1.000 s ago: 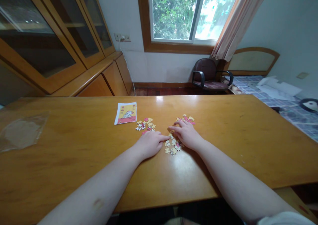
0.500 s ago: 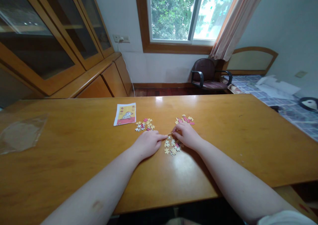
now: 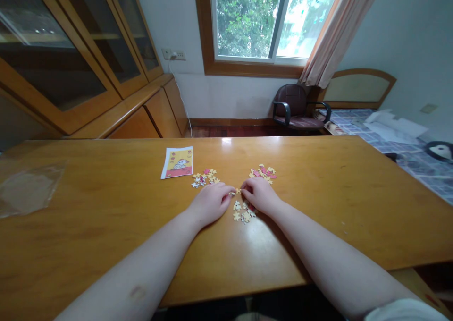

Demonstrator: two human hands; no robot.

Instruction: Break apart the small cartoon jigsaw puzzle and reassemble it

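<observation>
My left hand (image 3: 211, 202) is closed, thumb and index finger pinching a small jigsaw piece (image 3: 232, 194). Facing it, my right hand (image 3: 260, 193) has its fingertips closed on a yellow jigsaw piece (image 3: 238, 191); the two pieces are very near each other, and whether they join I cannot tell. Just below the fingers lies a group of loose jigsaw pieces (image 3: 237, 215), partly under my right hand. Beyond my left hand is a second pile of pieces (image 3: 201, 179), and a pink and yellow pile (image 3: 267, 172) lies beyond my right hand.
A picture card (image 3: 179, 163) with a white animal on yellow and red lies left of the piles. A clear plastic bag (image 3: 30, 189) rests at the left of the wooden table (image 3: 116, 193). An armchair (image 3: 293, 106) stands past the far edge.
My right hand has moved slightly left and lower with its yellow piece. My left index finger, stretched out before, has bent in to a pinch on a small piece.
</observation>
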